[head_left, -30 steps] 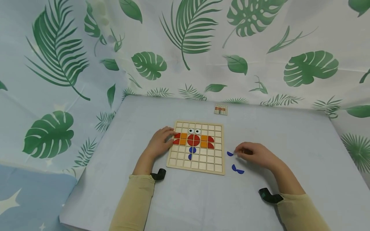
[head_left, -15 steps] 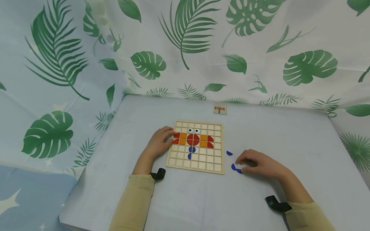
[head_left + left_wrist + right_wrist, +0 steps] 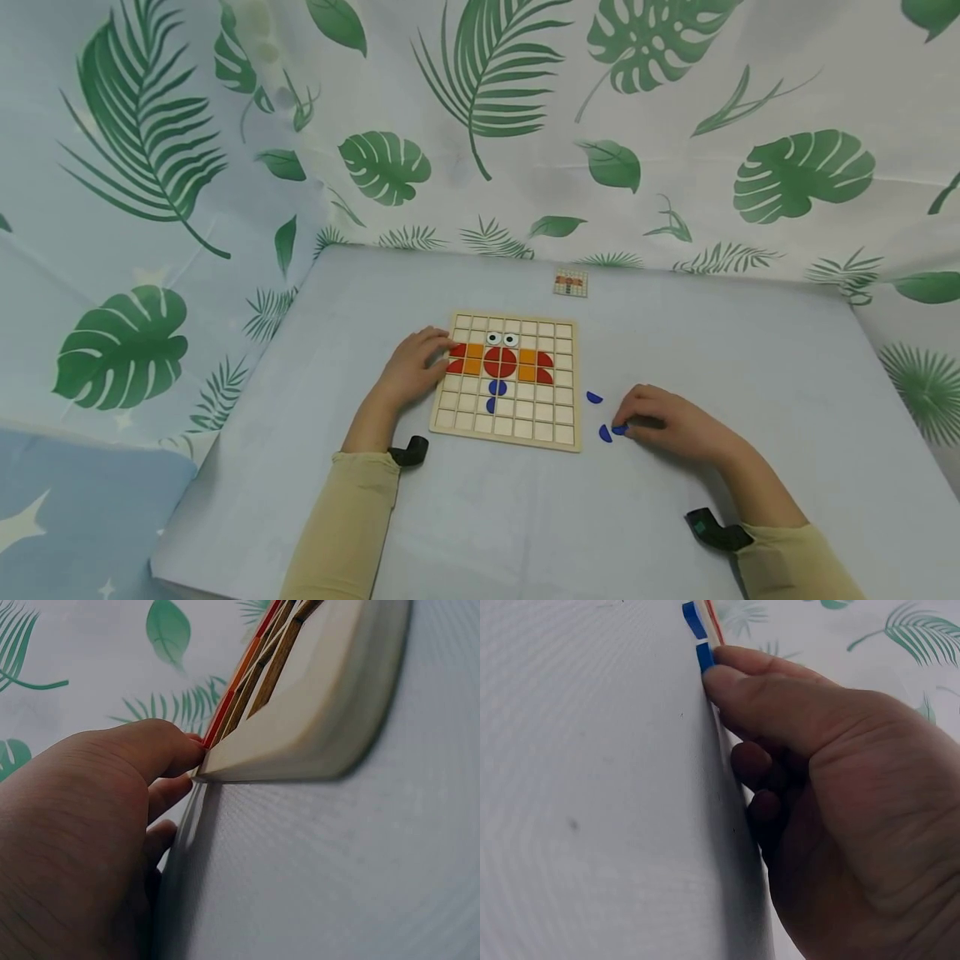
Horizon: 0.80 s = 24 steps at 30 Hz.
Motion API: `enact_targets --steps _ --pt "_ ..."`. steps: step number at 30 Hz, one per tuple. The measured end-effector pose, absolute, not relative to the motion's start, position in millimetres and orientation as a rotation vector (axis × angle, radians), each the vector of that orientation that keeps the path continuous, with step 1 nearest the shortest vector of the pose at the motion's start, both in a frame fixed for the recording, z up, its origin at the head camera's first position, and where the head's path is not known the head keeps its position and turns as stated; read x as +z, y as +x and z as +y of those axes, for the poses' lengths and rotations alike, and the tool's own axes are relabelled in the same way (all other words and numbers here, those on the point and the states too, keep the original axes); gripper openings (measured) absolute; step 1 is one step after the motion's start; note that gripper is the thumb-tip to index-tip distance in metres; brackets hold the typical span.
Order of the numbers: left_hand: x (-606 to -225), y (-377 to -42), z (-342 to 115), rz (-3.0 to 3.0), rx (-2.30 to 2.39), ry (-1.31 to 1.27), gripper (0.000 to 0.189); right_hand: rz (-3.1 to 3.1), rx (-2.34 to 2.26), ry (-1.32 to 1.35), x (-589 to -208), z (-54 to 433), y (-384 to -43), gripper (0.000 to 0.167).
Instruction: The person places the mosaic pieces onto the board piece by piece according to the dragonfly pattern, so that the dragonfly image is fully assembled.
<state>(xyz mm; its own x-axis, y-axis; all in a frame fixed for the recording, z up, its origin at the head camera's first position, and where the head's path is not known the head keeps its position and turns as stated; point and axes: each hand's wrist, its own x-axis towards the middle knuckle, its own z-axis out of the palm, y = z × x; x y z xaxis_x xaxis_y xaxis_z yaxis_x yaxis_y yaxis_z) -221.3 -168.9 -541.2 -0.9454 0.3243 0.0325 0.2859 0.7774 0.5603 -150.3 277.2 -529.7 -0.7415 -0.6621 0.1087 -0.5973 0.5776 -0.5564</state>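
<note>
A wooden grid board [image 3: 525, 422] lies on the table with red, orange and blue pieces and two eye pieces set in its cells. My left hand [image 3: 410, 367] rests on its left edge, thumb and fingertips touching the rim beside the red pieces [image 3: 456, 358]. In the left wrist view the thumb lies against the board's edge [image 3: 300, 742]. Right of the board, my right hand [image 3: 678, 423] pinches a blue half-circle piece [image 3: 619, 430] between thumb and index finger, close to the tabletop. Two more blue half-circles, one nearer [image 3: 605, 433] and one farther [image 3: 594, 397], lie beside it.
Behind the board lies a small pattern card [image 3: 571, 283] printed with a similar figure. Leaf-printed cloth [image 3: 517, 200] hangs along the back and left of the pale table [image 3: 510, 517]. Each wrist wears a black device, such as the right one [image 3: 717, 531].
My right hand has moved from the farther blue piece toward the nearer pair and taken one half-circle, shifting it slightly away from its neighbour. My left hand has stayed on the board's edge.
</note>
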Motion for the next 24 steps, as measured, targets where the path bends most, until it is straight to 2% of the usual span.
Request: enact_targets --steps 3,7,9,20,24 --pt "-542.6 -221.9 -169.0 2.907 0.892 0.503 0.034 2.729 -0.885 -1.012 -530.7 277.0 -150.1 0.031" --pt "-544.6 -222.6 -169.2 2.917 0.892 0.509 0.034 2.793 -0.829 -0.892 -530.1 274.6 -148.2 0.022" --pt "-545.3 -222.7 -169.1 2.914 0.902 0.512 0.033 2.825 -0.784 -0.855 -530.0 273.4 -147.4 0.024" --pt "-546.7 -223.7 -169.1 2.918 0.899 0.518 0.033 2.832 -0.722 -0.816 -530.7 270.4 -148.5 0.019" --pt "-546.6 -223.6 -169.2 2.92 0.893 0.513 0.033 2.826 -0.735 -0.801 -530.3 270.5 -148.4 0.023"
